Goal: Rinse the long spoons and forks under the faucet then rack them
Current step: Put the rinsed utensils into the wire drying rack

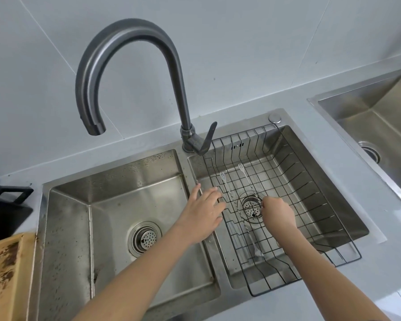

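- Bare forearms come in from the near edge; my left hand [204, 210] lies flat and released, fingers spread over the divider between the basins and onto the rim of the wire rack [315, 200].
- Pinched over the right-hand drain [251, 208], my right hand [277, 213] seems to nip the slim handle of a long fork [243, 173], though the fingertips hide the contact and I can't be sure.
- Pale, near-clear cutlery is hard to pick out against the steel: a second fork [223, 179] lies on the rack floor further left, and something spoon-like [256, 250] shows close to me under the wires.
- Racking looks like the step in hand; next I'd judge it calls for letting go cleanly so the handle doesn't slip through the grid.
- Further off, the faucet [116, 66] arcs over the left basin [134, 200], no water visible.
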